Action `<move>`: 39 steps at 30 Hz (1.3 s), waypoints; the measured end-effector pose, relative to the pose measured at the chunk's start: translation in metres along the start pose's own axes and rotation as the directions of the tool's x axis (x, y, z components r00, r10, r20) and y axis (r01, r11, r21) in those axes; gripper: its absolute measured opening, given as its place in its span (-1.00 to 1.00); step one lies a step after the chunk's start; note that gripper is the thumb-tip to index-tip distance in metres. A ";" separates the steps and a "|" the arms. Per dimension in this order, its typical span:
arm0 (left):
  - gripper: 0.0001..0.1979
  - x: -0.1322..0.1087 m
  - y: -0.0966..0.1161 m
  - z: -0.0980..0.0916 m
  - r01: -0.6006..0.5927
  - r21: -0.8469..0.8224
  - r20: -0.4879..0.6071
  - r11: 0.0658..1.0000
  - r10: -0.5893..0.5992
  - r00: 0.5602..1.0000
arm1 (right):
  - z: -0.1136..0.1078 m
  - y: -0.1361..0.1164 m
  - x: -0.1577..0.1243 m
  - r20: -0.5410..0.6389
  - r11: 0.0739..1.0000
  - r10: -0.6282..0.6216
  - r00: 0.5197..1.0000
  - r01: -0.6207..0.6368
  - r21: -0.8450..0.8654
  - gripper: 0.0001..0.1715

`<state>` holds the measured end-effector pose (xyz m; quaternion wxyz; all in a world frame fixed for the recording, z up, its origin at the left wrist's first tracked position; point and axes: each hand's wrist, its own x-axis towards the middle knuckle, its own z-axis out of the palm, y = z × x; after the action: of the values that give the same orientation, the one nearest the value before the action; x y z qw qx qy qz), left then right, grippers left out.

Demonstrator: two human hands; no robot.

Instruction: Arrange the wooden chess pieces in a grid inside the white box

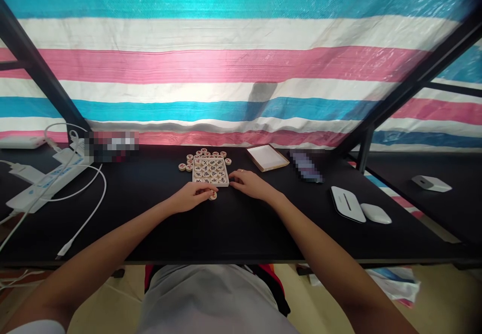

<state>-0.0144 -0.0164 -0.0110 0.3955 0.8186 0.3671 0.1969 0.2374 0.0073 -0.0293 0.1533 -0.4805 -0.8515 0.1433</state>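
Note:
My left hand (193,196) is closed, with its fingertips on a round xiangqi piece (213,197) that bears a red character, just in front of a shallow white box (213,184). Rows of xiangqi pieces with dark characters lie face up inside that box. At the box's right side rests my right hand (249,182), fingers bent and a little apart, fingertips at or touching the edge. Several loose red-marked pieces (204,151) are gathered behind and to the left of the box. One more piece (228,161) lies by its back right corner.
A lid-like tray (268,157) lies behind my right hand, beside a blurred phone-like object (306,166). Farther right are a white flat device (347,204) and a white mouse (376,213). A power strip (45,183) with white cables fills the left. Striped sheeting (226,68) hangs behind the table.

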 end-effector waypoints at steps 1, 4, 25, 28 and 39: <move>-0.65 0.000 0.000 0.000 0.012 -0.013 0.000 1.000 -0.012 1.000 | 0.000 0.000 0.000 0.000 1.000 0.002 1.000 -0.002 -0.003 -0.75; -0.66 0.001 -0.002 0.000 0.029 -0.064 0.008 0.998 -0.028 1.000 | 0.000 0.000 0.000 0.002 1.000 0.010 1.000 -0.010 -0.008 -0.75; -0.64 0.006 -0.013 0.007 0.051 -0.250 -0.016 0.967 -0.057 0.998 | -0.003 -0.040 -0.010 0.111 0.957 -0.171 0.979 0.139 0.254 -0.67; -0.64 0.007 -0.014 0.007 0.052 -0.249 -0.025 0.967 -0.060 0.998 | 0.000 -0.041 -0.009 0.116 0.951 -0.183 0.976 0.146 0.273 -0.66; -0.60 0.006 -0.014 0.005 0.043 -0.250 0.064 0.967 -0.028 0.998 | 0.000 -0.046 -0.011 0.096 0.940 -0.203 0.974 0.166 0.298 -0.71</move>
<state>-0.0135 -0.0082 -0.0250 0.5102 0.7607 0.3420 0.2101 0.2072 -0.0248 -0.0130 0.1804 -0.3610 -0.8709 0.2805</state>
